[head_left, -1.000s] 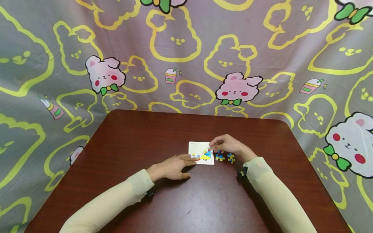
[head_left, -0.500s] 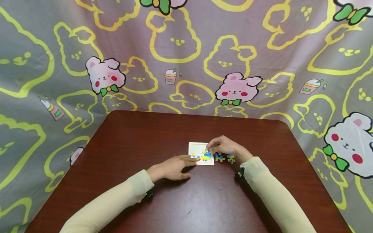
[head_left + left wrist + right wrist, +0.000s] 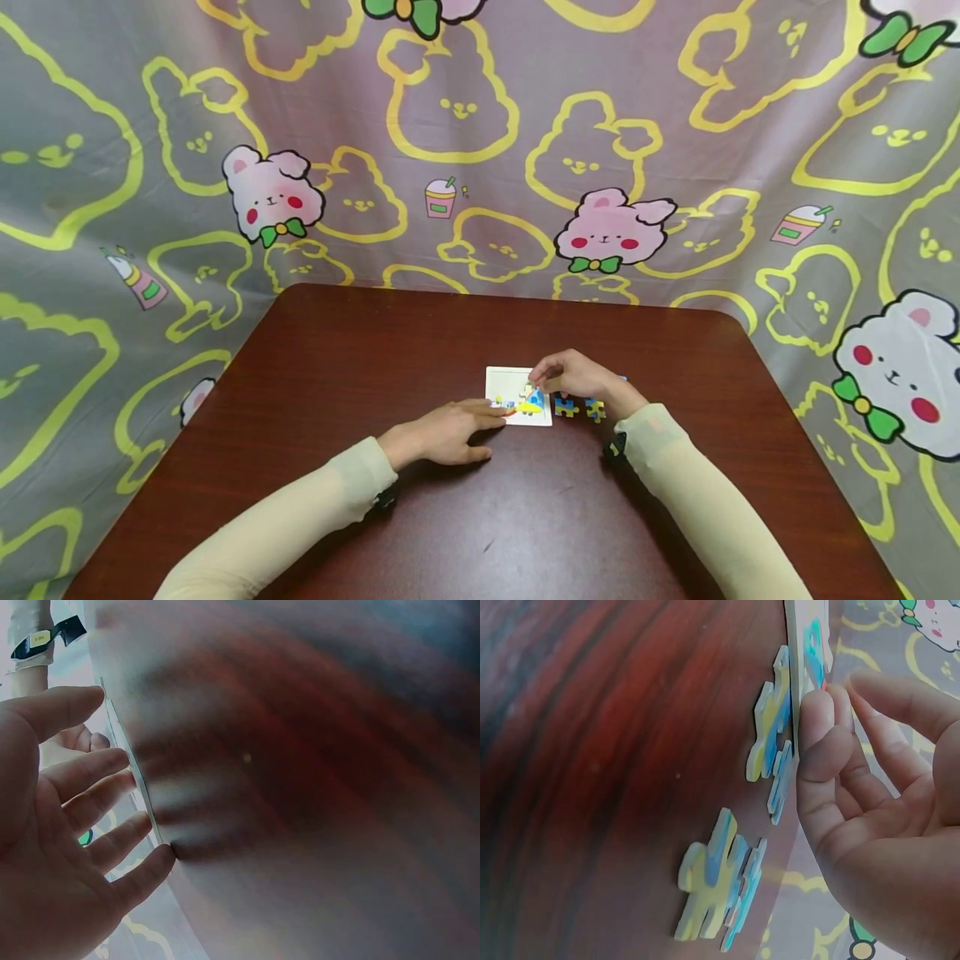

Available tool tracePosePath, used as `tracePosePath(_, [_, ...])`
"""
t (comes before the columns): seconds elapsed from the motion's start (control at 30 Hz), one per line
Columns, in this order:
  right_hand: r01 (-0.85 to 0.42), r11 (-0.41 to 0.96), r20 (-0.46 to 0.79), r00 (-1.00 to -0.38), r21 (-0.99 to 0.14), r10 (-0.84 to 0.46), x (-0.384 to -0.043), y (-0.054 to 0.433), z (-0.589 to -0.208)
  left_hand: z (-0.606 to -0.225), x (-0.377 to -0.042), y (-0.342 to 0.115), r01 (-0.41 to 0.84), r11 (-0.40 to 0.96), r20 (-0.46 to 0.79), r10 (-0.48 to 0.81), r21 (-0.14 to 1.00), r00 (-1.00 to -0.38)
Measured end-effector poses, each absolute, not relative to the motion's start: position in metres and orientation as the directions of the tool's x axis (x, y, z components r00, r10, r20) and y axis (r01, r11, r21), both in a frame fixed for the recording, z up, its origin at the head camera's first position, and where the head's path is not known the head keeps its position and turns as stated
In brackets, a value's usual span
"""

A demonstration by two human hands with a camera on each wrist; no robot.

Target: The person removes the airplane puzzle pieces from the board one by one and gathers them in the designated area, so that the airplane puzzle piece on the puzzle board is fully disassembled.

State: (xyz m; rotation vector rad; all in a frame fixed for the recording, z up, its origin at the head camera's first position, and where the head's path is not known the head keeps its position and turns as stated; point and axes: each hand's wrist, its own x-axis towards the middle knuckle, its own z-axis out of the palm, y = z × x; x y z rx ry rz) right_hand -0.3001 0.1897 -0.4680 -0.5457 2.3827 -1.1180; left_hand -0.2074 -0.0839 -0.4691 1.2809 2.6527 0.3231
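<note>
A small white puzzle board (image 3: 506,380) with a partly assembled colourful picture lies flat on the table. My left hand (image 3: 446,433) rests at its lower left, fingers extended, fingertips on the board; the left wrist view shows the same spread fingers (image 3: 139,881) along the board's edge. Over the board's right part, my right hand (image 3: 576,375) has thumb and fingers curled together, pinching a puzzle piece mostly hidden by the fingertips. In the right wrist view, loose blue-and-yellow puzzle pieces (image 3: 769,727) lie beside the board, below that hand (image 3: 885,780).
Loose puzzle pieces (image 3: 595,409) lie right of the board, partly under the right wrist. The brown table (image 3: 360,350) meets a patterned curtain (image 3: 480,225) at its back and sides. A dark band (image 3: 617,446) circles the right wrist.
My right hand has shifted slightly left over the board, with its fingertips lower on the picture. More of the loose pieces shows beside it. The left hand stays in place.
</note>
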Motion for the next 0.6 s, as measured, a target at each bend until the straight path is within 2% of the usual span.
tracePosePath(0.6, [-0.180,0.587,-0.203,-0.826,-0.790,-0.526,-0.3009,0.1861,-0.4700,-0.4681,-0.2070,-0.0838,0.739,0.614,-0.071,0.780,0.278,-0.621])
